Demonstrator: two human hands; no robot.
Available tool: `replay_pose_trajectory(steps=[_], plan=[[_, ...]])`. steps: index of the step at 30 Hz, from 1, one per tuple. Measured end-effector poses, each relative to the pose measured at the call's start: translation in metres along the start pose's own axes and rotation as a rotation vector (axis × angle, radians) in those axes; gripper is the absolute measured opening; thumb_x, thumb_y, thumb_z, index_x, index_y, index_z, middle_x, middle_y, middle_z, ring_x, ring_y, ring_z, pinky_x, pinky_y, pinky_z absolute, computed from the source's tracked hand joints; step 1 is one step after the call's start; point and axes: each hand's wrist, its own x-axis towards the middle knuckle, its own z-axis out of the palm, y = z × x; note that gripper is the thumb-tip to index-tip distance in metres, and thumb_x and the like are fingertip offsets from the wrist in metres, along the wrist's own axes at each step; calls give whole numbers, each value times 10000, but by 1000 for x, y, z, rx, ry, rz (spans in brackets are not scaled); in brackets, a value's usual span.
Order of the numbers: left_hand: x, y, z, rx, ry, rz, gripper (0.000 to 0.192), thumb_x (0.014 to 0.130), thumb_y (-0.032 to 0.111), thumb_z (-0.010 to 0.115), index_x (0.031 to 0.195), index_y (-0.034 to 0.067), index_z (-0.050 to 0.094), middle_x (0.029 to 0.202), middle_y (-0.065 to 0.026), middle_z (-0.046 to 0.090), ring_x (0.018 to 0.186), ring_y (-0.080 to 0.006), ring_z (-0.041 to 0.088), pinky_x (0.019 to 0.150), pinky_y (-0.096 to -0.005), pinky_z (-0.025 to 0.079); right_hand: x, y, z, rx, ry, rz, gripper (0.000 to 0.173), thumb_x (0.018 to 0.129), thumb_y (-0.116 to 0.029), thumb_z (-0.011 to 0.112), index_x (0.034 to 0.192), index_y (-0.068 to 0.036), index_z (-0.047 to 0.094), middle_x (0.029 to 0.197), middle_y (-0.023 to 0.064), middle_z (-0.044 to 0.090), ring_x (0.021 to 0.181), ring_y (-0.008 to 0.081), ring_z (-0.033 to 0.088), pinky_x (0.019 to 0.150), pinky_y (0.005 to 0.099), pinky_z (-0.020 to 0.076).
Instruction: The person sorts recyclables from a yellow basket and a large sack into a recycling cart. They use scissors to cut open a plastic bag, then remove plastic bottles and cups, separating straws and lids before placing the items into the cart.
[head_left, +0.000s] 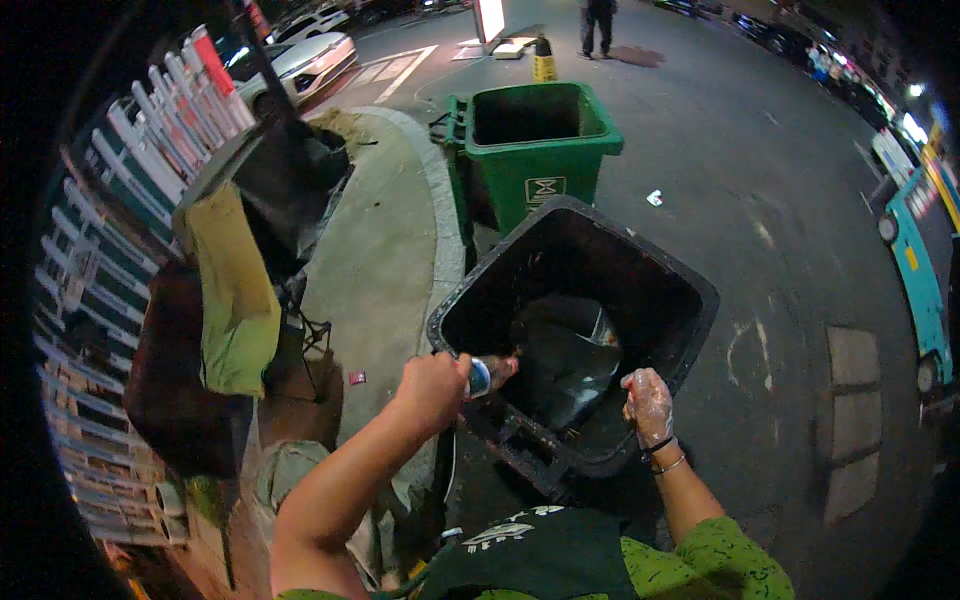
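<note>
My left hand (439, 386) is closed on a clear plastic bottle (484, 375) with a blue and white label, tilted over the near left rim of a dark wheeled bin. My right hand (648, 405), in what looks like a thin clear plastic glove, is curled at the bin's near right rim; whether it holds anything cannot be told. The dark bin (697, 281) stands open in front of me, with dark, shiny plastic (574, 360) inside. Behind it stands a green wheeled bin (540, 154), also open at the top.
A curved kerb (439, 202) runs along the left. Beyond it are a covered pile with a yellow-green cloth (232, 292) and a white fence (142, 150). A yellow and black post (544, 61), a standing person (598, 26), a white car (307, 67) and a teal vehicle (916, 270) are farther off.
</note>
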Motion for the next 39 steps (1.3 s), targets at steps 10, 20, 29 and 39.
replay_pose_trajectory(steps=[10, 20, 29, 39], plan=[[-12, -11, 7, -92, 424, -46, 634, 815, 264, 752, 1377, 83, 521, 975, -121, 658, 854, -307, 683, 715, -441, 547, 10, 5, -2, 27, -38, 12, 399, 1076, -447, 525, 957, -73, 594, 678, -27, 472, 494, 47, 421, 459, 231, 412], [-12, -6, 15, -102, -77, -52, 736, 784, 249, 789, 1442, 125, 484, 972, -120, 651, 839, -342, 676, 724, -462, 520, 12, 5, 5, 35, -8, 33, 371, 1081, -416, 532, 969, -73, 619, 685, -31, 505, 503, 32, 418, 476, 222, 410], [-35, -30, -3, -161, 585, 0, 836, 743, 210, 820, 1497, 187, 459, 987, -127, 631, 888, -351, 655, 801, -449, 529, 12, -4, 10, 21, -74, -7, 385, 1087, -439, 504, 1059, -71, 615, 641, -55, 420, 515, 40, 372, 520, 221, 389], [-64, -3, 25, -438, 634, -63, 812, 755, 237, 820, 1488, 179, 477, 994, -144, 633, 911, -365, 653, 822, -435, 523, 38, -60, 57, -50, -223, -263, 443, 1093, -463, 472, 1112, -46, 621, 745, -36, 482, 585, 41, 408, 560, 227, 408]])
